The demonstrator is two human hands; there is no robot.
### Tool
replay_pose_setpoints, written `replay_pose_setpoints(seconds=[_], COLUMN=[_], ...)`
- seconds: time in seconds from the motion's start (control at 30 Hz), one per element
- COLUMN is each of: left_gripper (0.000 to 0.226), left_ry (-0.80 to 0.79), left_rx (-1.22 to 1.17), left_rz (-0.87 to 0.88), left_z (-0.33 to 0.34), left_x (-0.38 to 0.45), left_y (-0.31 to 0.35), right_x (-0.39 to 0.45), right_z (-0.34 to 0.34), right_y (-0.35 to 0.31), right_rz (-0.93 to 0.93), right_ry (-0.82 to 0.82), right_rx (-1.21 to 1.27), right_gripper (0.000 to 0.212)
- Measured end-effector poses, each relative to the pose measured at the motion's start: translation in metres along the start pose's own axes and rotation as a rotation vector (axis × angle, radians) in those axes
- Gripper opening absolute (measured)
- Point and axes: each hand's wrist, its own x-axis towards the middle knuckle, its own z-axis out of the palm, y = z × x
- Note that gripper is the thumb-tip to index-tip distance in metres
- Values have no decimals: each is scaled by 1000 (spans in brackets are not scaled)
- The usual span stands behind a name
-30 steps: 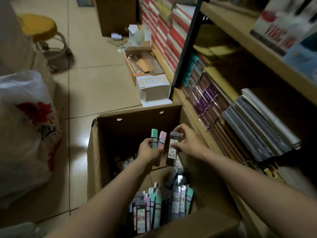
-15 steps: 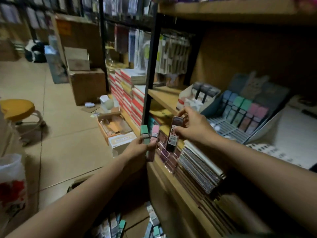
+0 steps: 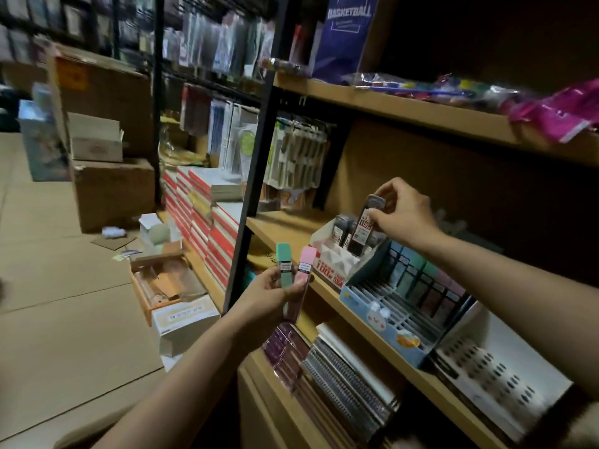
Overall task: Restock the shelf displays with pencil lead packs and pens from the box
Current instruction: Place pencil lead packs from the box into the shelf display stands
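1. Your left arm comes in from 7 o'clock, bare forearm angled up toward the middle.
2. Your left hand (image 3: 274,298) is palm-up, its fingers curled around two packs held upright.
3. Your right arm enters from 3 o'clock, reaching toward 1 o'clock.
4. Your right hand (image 3: 400,213) is knuckles-up, thumb and fingertips pinching a dark pack at its upper end.

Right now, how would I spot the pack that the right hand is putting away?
Find the wooden shelf at mid height, then the white and red display box at its left end. The right hand pinches a dark pack by its top, lowering it in beside other dark ones. The left hand grips a green pack and a pink pack.
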Motion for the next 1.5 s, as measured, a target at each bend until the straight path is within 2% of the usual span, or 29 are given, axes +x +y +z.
replay_pose_setpoints(seconds=[0.27, 0.47, 0.67, 1.03, 1.17, 1.27, 1.37, 1.5], left_gripper=[31, 28, 31, 35, 36, 33, 27, 32], left_ry=[35, 62, 74, 81, 76, 70, 63, 24], left_rx=[-48, -51, -55, -60, -78, -85, -66, -21], left_rz=[13, -1, -12, -12, -22, -12, 16, 61], left_z=[-6, -12, -12, -5, -2, 0, 3, 10], left_x=[13, 22, 26, 29, 27, 26, 24, 20], left_y=[-3, -12, -18, -22, -22, -21, -19, -15], right_x=[31, 37, 36, 33, 32, 29, 23, -7], right_z=[52, 77, 94, 102, 98, 94, 84, 65], right_y=[-2, 5, 17, 30, 28, 24, 19, 5], right_rz=[10, 12, -8, -58, -36, -58, -107, -78], right_ry=[48, 6, 17, 101, 125, 84, 33, -51], right_rx=[-48, -164, -285, -403, -361, -332, -337, -56], right_gripper=[24, 23, 12, 15, 18, 11, 16, 16])
